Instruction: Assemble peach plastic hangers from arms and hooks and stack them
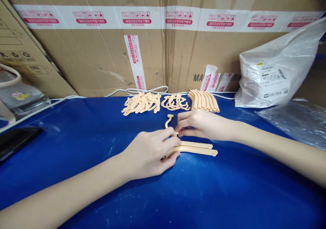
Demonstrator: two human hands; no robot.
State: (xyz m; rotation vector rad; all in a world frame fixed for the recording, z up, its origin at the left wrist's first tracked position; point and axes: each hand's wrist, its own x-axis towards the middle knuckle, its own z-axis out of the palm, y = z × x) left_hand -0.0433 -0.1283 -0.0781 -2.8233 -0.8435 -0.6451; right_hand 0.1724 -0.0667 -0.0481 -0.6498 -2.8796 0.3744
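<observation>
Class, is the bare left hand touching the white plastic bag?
No, the left hand holds two long, beige, plastic-looking strips, while the bag stands apart, far right.

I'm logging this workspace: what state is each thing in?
Left hand, closed around two long strips
Right hand, fingers bent, grip unclear
Two long strips, side by side
Hook pile, jumbled
Single hook, apart from pile
Curved pieces, heaped
Back strips, lined up
Cardboard, taped
White bag, bulging
Clear plastic, crumpled
Black item, lying flat

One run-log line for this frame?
left hand: grips two long cream strips | right hand: at small cream part, mostly hidden | beyond: loose hook, then hook pile, row of curved strips
</observation>
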